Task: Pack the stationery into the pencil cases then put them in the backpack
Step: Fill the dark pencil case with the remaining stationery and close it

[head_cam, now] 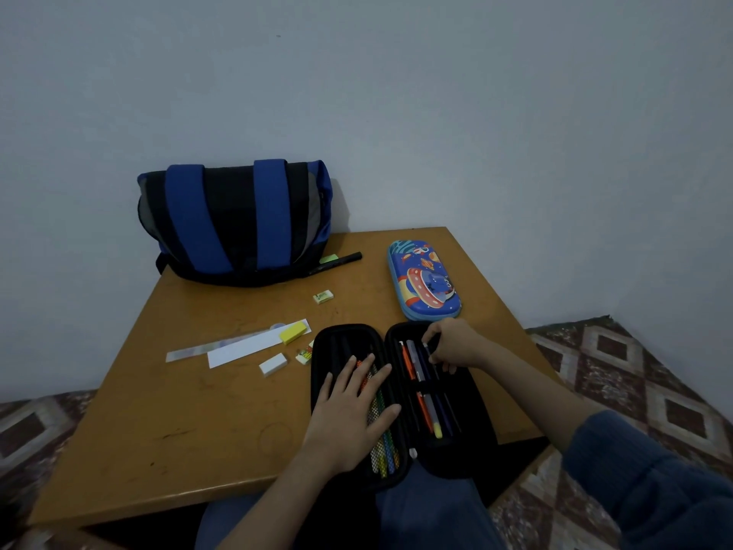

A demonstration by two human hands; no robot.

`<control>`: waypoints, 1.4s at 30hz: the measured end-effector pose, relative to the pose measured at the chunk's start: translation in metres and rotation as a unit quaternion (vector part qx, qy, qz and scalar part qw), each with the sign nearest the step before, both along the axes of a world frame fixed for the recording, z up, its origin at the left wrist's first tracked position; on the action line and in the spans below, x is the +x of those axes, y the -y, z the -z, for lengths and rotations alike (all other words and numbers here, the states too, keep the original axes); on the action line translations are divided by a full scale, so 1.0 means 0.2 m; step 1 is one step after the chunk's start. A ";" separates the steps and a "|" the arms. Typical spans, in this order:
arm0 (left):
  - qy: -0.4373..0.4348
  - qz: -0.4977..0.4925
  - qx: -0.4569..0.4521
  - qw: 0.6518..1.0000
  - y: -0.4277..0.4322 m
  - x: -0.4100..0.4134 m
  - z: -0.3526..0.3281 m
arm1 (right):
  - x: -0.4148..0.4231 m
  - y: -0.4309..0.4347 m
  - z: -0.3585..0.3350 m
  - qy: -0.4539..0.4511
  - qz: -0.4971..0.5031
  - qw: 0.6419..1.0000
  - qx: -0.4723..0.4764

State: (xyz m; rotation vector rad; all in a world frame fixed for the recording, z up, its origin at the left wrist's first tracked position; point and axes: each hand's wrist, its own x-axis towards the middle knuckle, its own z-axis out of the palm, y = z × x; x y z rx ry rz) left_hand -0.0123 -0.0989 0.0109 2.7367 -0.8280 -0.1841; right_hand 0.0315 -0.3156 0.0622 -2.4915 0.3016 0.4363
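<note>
The left hand (349, 414) lies spread on the open pencil case (337, 336) (desk's (198, 430) near edge); the right hand (452, 343) pinches a pen (428, 347).

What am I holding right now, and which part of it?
The right hand pinches a dark pen near its top end, inside the open pencil case. The left hand holds nothing; it lies flat on the coloured pencils.
</note>
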 end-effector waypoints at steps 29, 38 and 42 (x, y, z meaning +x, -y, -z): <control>0.000 -0.335 -0.174 0.926 -0.72 0.15 0.06 | 0.10 -0.29 -0.07 0.172 -0.051 0.982 -0.057; 0.022 -0.342 -0.093 0.935 -0.86 0.17 0.08 | 0.25 -0.73 -0.09 0.220 -0.163 0.957 -0.093; 0.030 -0.346 -0.105 0.932 -0.85 0.16 0.07 | 0.34 -0.88 -0.07 0.229 -0.193 0.947 -0.117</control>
